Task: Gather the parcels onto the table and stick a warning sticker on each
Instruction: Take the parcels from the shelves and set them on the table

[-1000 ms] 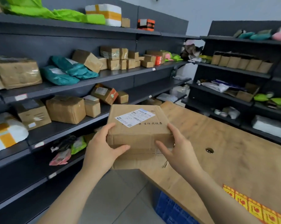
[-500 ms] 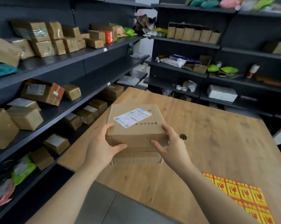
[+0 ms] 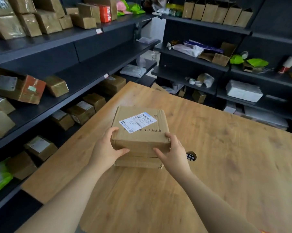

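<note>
A person's left hand (image 3: pixel 106 148) and right hand (image 3: pixel 173 153) are gripping opposite sides of a labelled cardboard parcel (image 3: pixel 139 130), holding it level, low over the wooden table (image 3: pixel 226 165) or just touching it, straight ahead.

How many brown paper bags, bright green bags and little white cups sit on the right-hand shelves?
Brown paper bags: 6
Bright green bags: 2
Little white cups: 2
Total: 10
</note>
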